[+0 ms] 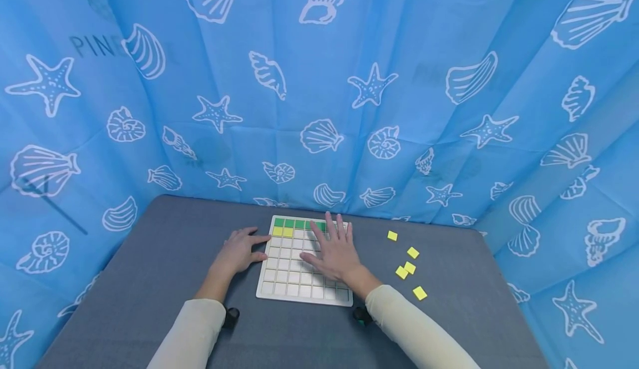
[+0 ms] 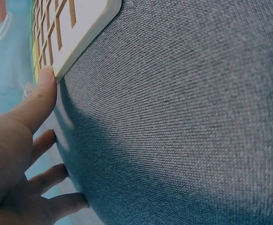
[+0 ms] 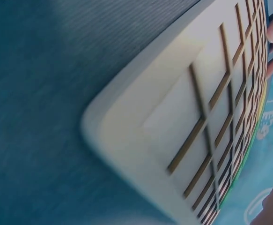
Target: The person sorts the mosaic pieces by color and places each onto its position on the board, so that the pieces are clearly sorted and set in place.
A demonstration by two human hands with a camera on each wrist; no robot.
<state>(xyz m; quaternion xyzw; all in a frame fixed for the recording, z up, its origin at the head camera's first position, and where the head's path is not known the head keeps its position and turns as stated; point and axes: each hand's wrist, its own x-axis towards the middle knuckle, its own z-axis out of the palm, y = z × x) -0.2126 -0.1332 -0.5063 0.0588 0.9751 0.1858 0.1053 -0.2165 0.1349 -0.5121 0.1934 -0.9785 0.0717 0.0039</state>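
Observation:
A white grid board [image 1: 268, 296] lies flat on the table, with green square tiles [image 1: 289, 223] along its far row and two yellow tiles [image 1: 282, 232] at the left of the row below. My left hand [image 1: 238, 251] is at the board's left side, its thumb touching the edge in the left wrist view and its other fingers apart. Over the right half of the board my right hand [image 1: 335, 253] spreads its fingers, covering part of the grid. Whether its fingertips touch the board cannot be told, and no tile shows in its grasp.
Several loose yellow tiles [image 1: 420, 293] lie scattered on the grey table [image 1: 189, 230] to the right of the board. A blue curtain [image 1: 344, 108] with white shell prints hangs behind the table's far edge and along both sides.

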